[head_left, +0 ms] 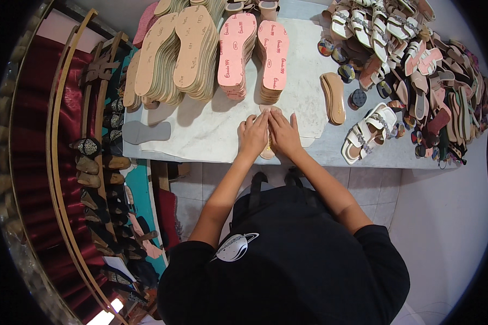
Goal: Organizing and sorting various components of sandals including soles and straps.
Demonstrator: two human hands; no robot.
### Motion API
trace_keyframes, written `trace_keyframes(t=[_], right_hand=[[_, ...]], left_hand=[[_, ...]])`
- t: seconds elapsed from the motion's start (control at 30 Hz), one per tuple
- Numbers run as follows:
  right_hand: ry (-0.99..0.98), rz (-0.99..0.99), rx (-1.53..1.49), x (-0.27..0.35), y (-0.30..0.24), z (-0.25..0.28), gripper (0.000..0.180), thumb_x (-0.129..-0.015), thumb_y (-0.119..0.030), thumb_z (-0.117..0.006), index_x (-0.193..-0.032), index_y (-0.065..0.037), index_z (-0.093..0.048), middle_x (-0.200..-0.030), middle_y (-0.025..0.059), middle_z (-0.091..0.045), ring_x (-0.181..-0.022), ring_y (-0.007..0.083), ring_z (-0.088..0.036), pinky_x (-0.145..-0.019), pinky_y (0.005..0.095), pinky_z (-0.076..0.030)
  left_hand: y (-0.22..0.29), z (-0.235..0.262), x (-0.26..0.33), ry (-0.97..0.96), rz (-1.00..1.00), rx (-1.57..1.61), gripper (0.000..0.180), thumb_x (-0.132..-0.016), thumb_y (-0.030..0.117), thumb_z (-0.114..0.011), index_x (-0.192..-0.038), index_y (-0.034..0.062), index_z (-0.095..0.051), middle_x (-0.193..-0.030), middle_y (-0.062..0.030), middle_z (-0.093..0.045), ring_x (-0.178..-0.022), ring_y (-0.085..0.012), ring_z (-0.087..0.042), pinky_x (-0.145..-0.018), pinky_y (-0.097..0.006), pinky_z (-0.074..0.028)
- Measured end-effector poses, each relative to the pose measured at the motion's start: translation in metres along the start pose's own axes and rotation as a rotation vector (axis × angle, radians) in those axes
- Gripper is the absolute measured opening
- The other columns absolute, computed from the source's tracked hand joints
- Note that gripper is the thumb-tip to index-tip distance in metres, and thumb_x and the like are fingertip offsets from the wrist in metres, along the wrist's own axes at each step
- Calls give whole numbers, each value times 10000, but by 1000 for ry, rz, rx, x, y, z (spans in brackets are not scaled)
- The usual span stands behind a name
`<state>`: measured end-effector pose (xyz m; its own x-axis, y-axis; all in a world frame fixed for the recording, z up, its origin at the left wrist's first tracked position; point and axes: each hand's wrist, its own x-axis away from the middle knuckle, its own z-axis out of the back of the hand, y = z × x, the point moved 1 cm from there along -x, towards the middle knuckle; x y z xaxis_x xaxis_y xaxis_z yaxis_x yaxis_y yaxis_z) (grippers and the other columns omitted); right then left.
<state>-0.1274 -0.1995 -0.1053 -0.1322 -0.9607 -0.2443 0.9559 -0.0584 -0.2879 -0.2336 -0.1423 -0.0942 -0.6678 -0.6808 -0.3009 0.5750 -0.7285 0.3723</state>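
A beige insole (267, 154) lies flat on the white sheet (200, 132) near the table's front edge, its toe pointing away from me. Both hands cover most of its middle. My left hand (254, 133) rests on its left side with fingers stretched forward. From the right, my right hand (284, 132) lies over it, fingers also extended and thumb apart. The fingertips of the two hands meet near the insole's far end. Just beyond them stand two stacks of pink-topped insoles, a left stack (236, 51) and a right stack (273, 54).
Tall stacks of beige insoles (196, 49) stand at the back left. A grey sole (146, 131) lies at the left edge. Rightward are a small tan insole stack (334, 100), white sandals (370, 132) and a heap of footwear (444, 92). A shoe rack (100, 179) stands left.
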Motion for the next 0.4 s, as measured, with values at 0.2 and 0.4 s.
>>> trace_keyframes(t=[0.2, 0.4], right_hand=[[-43, -32, -276, 3, 16, 22, 381, -742, -88, -508, -1119, -59, -465, -1186, 80, -440, -1099, 229, -419, -941, 523, -234], [145, -198, -407, 21, 51, 43, 382, -702, -49, -542, -1080, -74, -496, -1176, 121, -442, -1067, 267, -434, -942, 480, -263]], left_hand=[[9, 5, -4, -22, 41, -78, 467, -724, 148, -546, -1172, 60, -448, -1096, -41, -519, -946, -210, -453, -792, -365, -290], [53, -8, -24, 8, -101, 87, 506, -706, 172, -576, -1182, 75, -432, -1124, -52, -481, -995, -221, -430, -824, -391, -279]])
